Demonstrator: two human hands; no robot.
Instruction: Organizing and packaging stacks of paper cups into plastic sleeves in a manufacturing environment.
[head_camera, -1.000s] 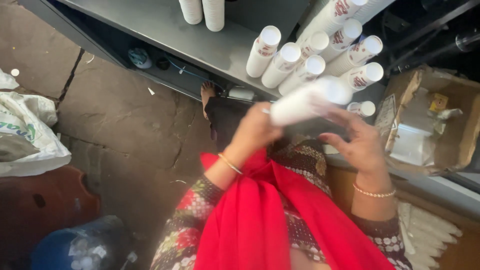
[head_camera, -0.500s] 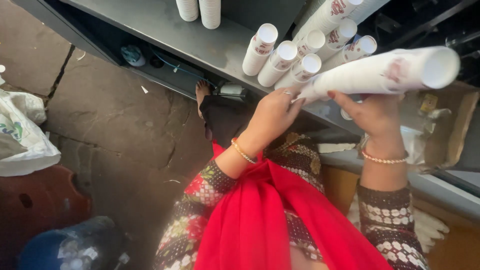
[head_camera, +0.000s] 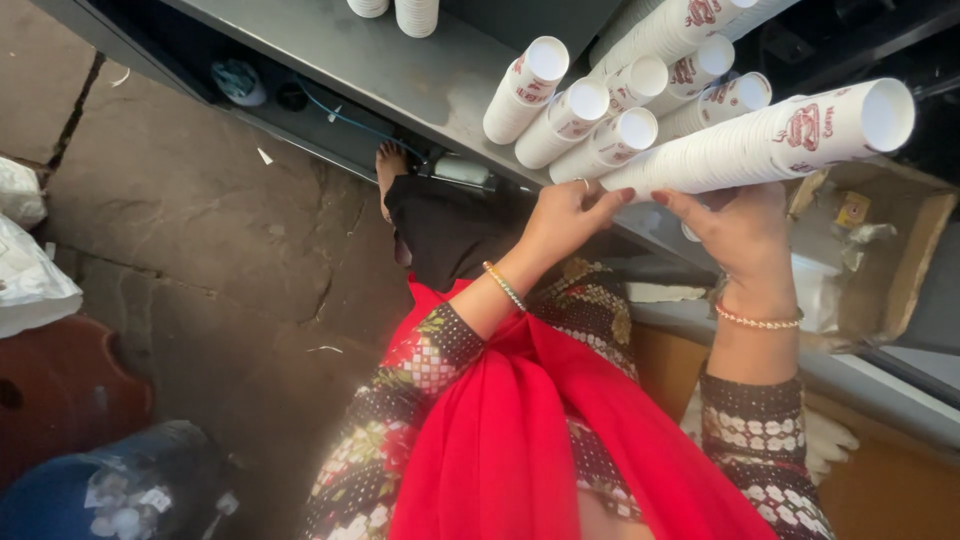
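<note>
A long stack of white paper cups with red print (head_camera: 770, 135) lies nearly level in the air in front of me. My left hand (head_camera: 565, 215) grips its bottom end with the fingertips. My right hand (head_camera: 735, 225) supports the stack from below, palm up. Several more stacks of the same cups (head_camera: 590, 105) lean on the grey metal counter (head_camera: 400, 75) just behind it. Both wrists wear bangles, and a red scarf hangs down my front.
A cardboard box (head_camera: 880, 250) with papers sits at the right under the counter. White cup stacks (head_camera: 415, 15) stand at the counter's far edge. On the stone floor at left are white bags (head_camera: 30, 280), a red-brown stool (head_camera: 60, 390) and a blue container (head_camera: 110, 490).
The cup stack has been raised and stretched out toward the right, lying nearly level. Both hands moved up with it, the left at its end and the right beneath it.
</note>
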